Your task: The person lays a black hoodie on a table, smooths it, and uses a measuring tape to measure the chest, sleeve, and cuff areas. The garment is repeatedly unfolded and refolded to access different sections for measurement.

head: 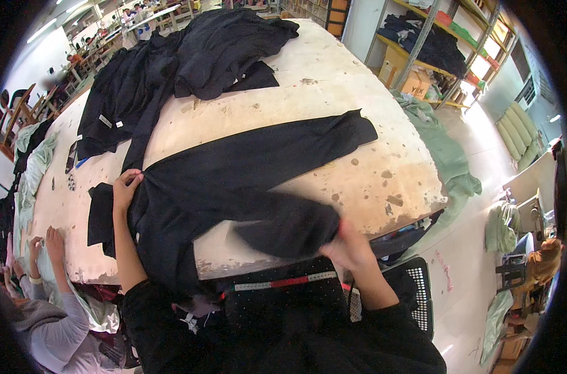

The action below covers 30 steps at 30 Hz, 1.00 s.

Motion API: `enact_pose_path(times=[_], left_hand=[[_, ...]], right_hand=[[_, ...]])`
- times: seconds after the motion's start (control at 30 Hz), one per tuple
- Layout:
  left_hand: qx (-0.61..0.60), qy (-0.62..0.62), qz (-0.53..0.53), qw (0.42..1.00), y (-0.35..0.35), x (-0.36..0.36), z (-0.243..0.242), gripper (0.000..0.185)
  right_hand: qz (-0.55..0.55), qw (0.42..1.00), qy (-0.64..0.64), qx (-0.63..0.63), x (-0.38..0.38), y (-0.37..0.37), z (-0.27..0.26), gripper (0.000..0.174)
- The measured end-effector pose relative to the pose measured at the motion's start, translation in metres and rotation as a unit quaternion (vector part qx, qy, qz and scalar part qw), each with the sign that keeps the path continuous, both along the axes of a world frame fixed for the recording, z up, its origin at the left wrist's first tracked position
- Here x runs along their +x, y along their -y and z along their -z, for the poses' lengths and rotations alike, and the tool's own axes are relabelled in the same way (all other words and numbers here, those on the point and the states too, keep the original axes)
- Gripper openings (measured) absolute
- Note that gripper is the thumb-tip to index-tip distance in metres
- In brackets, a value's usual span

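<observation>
A black garment (208,173) with long narrow parts lies across the wooden table (311,103) before me and hangs over the near edge. At its left, my left hand (126,187) pinches a gathered bit of the cloth between thumb and fingers. My right hand (351,245), blurred, holds the end of the nearer long part, which is bent and blurred above the near edge. A measuring tape (285,282), white and red, lies across my front below the table edge.
Heaped black garments (232,51) cover the table's far left. Co-workers' hands (54,243) handle pale cloth at the left edge. A black plastic basket (421,299) stands near my right side. Green cloth (442,145) hangs along the right edge; shelves (419,51) stand beyond.
</observation>
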<state>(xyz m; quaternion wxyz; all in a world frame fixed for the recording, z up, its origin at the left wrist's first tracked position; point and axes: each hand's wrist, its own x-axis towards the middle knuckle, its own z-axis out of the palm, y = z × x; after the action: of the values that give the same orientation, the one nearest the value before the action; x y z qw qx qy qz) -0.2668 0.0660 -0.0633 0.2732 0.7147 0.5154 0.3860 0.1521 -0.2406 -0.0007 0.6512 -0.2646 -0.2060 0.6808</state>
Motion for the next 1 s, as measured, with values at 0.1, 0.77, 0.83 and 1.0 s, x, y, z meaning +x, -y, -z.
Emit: enact_pose_path(times=[0.1,0.77,0.83,1.0], left_hand=[[-0.021,0.000,0.001,1.000,-0.006,-0.001,0.001,0.014],[-0.083,-0.049,-0.002,0.995,-0.001,0.000,-0.021,0.017],[-0.107,-0.070,-0.002,0.992,-0.009,0.002,-0.024,0.016],[-0.136,-0.109,-0.002,0.985,-0.030,-0.008,-0.020,0.013]], right_hand=[[0.094,0.980,-0.173,-0.004,0.030,-0.011,0.030,0.044],[0.162,0.801,0.574,-0.052,0.176,-0.131,-0.061,0.022],[0.111,0.855,0.503,0.057,0.196,-0.129,-0.094,0.018],[0.221,0.850,0.408,0.249,0.186,-0.158,-0.137,0.011]])
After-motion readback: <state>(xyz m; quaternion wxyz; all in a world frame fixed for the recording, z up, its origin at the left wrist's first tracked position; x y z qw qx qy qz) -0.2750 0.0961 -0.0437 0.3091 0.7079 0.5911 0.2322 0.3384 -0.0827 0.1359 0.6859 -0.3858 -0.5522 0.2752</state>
